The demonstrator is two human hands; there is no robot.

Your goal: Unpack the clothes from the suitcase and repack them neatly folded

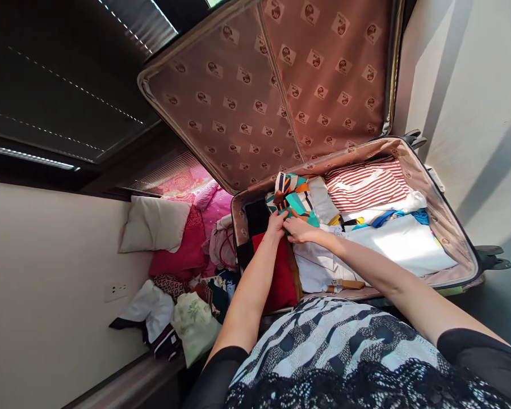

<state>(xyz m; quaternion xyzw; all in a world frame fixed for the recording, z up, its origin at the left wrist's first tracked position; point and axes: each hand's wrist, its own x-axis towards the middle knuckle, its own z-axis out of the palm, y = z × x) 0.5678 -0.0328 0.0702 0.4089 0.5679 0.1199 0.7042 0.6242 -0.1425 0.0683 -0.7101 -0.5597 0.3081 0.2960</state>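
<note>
An open suitcase [468,267] holds folded clothes in front of me. At its left end, my left hand [276,223] and my right hand [300,229] are close together at the near edge of a multicoloured patterned garment [296,201] in teal, orange, navy and white. The fingers of both hands are closed on this edge; the fingertips are partly hidden. A folded red garment [279,284] lies just below my left hand. White clothing [317,267] with a tan strap [349,284] is under my right forearm.
The suitcase lid [255,102] stands raised at the back. Red-striped clothing [366,184] and a folded white garment [409,244] fill the right side. Left of the suitcase are a white pillow [155,223] and heaped clothes [196,321]. A wall [485,113] borders the right.
</note>
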